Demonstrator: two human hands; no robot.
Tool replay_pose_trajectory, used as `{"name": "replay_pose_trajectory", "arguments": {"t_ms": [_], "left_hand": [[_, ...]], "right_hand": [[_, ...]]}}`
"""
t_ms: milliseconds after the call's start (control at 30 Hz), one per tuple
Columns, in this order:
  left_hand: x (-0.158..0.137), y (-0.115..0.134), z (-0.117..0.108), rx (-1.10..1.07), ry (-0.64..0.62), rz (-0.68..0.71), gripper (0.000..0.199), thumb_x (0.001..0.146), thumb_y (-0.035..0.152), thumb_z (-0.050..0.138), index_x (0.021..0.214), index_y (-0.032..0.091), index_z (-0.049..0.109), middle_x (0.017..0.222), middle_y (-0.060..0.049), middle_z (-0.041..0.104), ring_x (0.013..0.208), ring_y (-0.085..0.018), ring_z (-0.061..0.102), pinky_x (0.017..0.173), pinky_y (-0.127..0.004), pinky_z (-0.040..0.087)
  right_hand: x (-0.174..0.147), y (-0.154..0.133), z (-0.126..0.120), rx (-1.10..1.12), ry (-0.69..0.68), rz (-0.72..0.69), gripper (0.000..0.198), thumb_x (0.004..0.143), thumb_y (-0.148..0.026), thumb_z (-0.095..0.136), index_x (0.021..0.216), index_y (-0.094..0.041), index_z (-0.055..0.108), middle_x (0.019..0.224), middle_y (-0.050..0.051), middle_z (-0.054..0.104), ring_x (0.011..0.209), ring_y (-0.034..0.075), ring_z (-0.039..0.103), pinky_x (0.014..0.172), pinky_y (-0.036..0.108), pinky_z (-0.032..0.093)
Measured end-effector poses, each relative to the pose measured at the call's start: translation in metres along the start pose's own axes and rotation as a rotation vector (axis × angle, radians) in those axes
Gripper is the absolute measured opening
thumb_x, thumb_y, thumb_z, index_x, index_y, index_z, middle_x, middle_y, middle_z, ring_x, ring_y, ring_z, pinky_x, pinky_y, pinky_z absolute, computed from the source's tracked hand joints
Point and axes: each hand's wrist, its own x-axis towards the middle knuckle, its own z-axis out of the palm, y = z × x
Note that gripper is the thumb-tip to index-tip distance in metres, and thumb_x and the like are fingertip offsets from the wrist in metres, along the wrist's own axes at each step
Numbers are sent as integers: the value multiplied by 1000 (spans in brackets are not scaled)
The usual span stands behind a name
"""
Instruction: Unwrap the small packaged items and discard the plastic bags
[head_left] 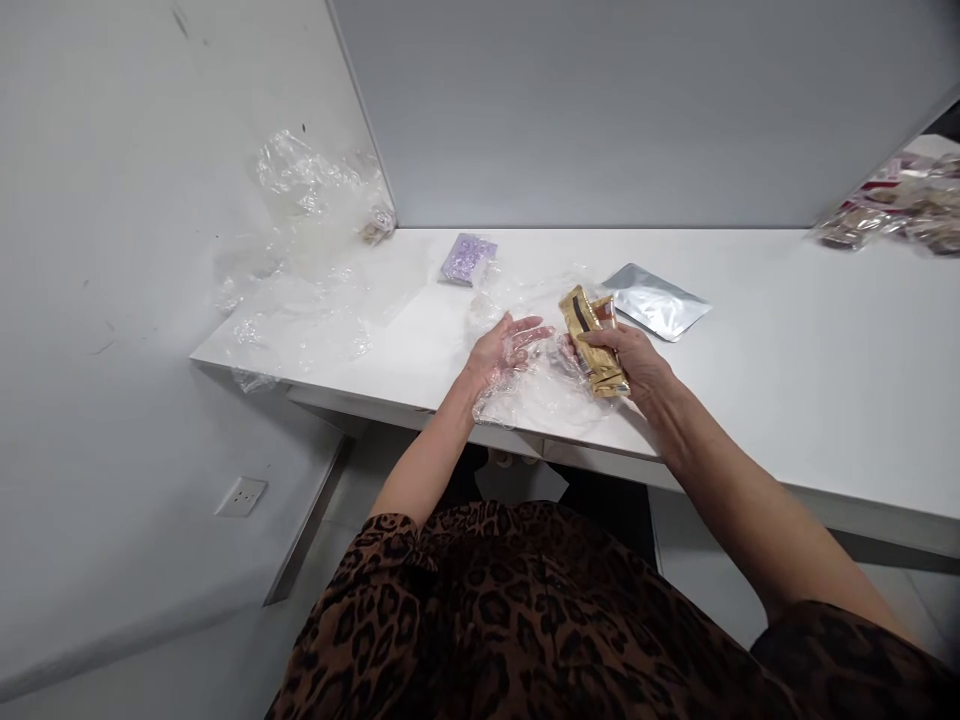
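My right hand grips several gold foil packets in a small fanned bunch, with an orange-brown patch on one at the back. My left hand has its fingers stretched and apart, with clear film over or around them. A crumpled clear plastic bag spreads on the table beneath and between both hands. Whether the left fingers are inside the bag or only against it, I cannot tell. Just behind the right hand lies a flat silver foil pouch.
A purple patterned packet lies on the white table near the back panel. Loose clear plastic bags pile up at the left end by the wall. Several packaged items sit at the far right.
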Motion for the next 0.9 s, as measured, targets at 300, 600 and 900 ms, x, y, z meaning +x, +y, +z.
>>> {"name": "replay_pose_trajectory", "arguments": {"t_ms": [300,600,900], "left_hand": [[12,8,-14,-81,224,115,38,107,40,48,90,16,72,97,-10,82,42,-5,36,43,-21,35],[7,11,-13,128,164,107,39,106,48,51,98,16,72,97,-9,81,48,-5,45,47,-18,42],[14,7,-18,164,-11,72,45,104,56,52,110,17,73,109,-10,80,47,-3,46,47,-20,41]], "right_hand": [[2,-27,-55,42,154,64,21,70,-7,78,88,-14,71,92,14,78,78,23,76,68,35,69],[47,-54,-110,-403,368,-41,24,83,-16,77,104,-14,66,116,19,71,109,33,70,92,55,62],[23,-38,-45,-701,183,-431,75,86,-57,77,148,-25,50,157,17,48,147,41,44,118,69,42]]}}
